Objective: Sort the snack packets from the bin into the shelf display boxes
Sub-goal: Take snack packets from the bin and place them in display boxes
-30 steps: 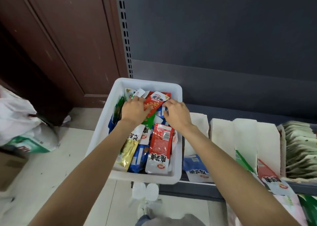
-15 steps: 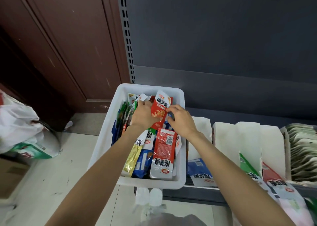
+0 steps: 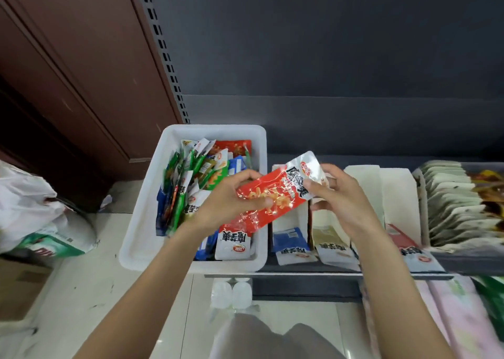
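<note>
head view: both hands hold one red snack packet above the right rim of the white bin, over toward the shelf. the left hand grips its lower red end with curled fingers, and the right hand pinches its upper silver end. the packet lies tilted, clear of the heap in the bin.

the bin is well stocked with mixed packets, so by my reading the sort is far from done. the step in hand looks like carrying a picked packet across.

on the shelf stand white display boxes: one with a blue packet, one with a tan packet, and further right one with a red packet. the next move likely calls for passing over the blue and tan boxes and slipping this packet into the red one, which lies partly behind the right forearm.
</note>
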### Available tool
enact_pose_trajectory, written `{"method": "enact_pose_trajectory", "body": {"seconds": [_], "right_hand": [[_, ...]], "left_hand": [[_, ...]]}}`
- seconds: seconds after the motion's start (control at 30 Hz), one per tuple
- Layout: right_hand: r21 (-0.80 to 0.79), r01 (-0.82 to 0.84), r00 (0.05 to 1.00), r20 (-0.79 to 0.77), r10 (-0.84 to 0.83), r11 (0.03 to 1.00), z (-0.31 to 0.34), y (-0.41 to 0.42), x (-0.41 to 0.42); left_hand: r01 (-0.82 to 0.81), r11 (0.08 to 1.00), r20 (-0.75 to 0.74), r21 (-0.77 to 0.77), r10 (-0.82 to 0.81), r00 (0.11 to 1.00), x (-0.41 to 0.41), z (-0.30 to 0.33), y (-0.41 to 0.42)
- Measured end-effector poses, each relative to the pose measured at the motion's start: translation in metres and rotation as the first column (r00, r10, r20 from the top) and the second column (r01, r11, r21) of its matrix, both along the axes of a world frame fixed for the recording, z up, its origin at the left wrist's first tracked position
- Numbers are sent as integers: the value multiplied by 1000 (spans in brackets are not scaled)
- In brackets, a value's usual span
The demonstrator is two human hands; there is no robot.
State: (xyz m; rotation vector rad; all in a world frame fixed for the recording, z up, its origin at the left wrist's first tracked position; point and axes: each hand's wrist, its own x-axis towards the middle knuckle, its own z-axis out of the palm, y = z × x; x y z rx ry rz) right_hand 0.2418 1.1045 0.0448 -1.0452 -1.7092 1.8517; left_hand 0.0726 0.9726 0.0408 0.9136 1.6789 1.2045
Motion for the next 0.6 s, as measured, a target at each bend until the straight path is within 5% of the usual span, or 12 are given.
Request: {"method": "enact_pose_trajectory", "body": {"seconds": [0.23,0.33,0.47,0.6], "right_hand": [[212,303,953,-88,-291,929,-12,22,133],[476,434,896,-141,-421,765,-14,31,184],[842,355,868,-137,-476,406,-26,49,222],[926,249,855,-72,-514,284,-59,59,222]], "left_hand": [[327,939,-337,105,-275,900,92,-6,70],[365,910,-602,196,-182,778,143,-14,116],[435,879,-765,198,-139,628,191,-23,161],[393,905,-856,165,-67,513,203,-53,176]]}}
